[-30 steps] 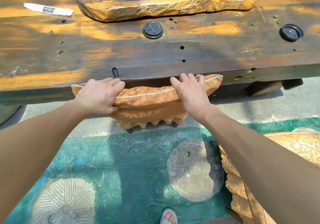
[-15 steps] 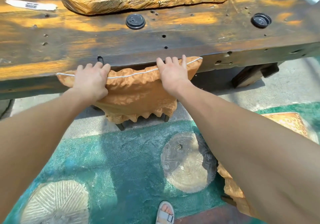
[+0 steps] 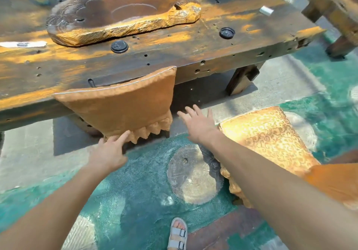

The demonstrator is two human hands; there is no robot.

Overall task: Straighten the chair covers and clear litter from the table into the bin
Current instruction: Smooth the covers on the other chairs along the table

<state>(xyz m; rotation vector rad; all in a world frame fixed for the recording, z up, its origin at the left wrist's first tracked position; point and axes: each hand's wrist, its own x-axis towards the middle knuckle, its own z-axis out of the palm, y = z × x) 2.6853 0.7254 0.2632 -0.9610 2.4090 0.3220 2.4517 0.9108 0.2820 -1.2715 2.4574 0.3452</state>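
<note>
An orange chair cover [image 3: 124, 106] with white piping hangs smooth over a chair back pushed against the dark wooden table [image 3: 174, 56]. My left hand [image 3: 109, 151] touches its fringed bottom hem with straight fingers. My right hand [image 3: 197, 123] hovers open just right of the cover, touching nothing. On the table lie two black cup lids [image 3: 119, 47] [image 3: 227, 33], a white paper strip [image 3: 23, 44] at the left and a small white scrap [image 3: 266, 10] at the right. A second chair with a gold patterned cover [image 3: 265, 135] stands at my right, partly behind my forearm.
A carved wooden tea tray [image 3: 124, 15] fills the table's middle. A wooden stool [image 3: 337, 7] stands at the far right. Green painted floor with round stone insets [image 3: 193, 174] lies below. My sandalled foot [image 3: 178, 234] shows at the bottom.
Both hands left the cover's top edge. The left hand dropped to the bottom hem and the right swung off to the right. The cover now hangs smooth and full length.
</note>
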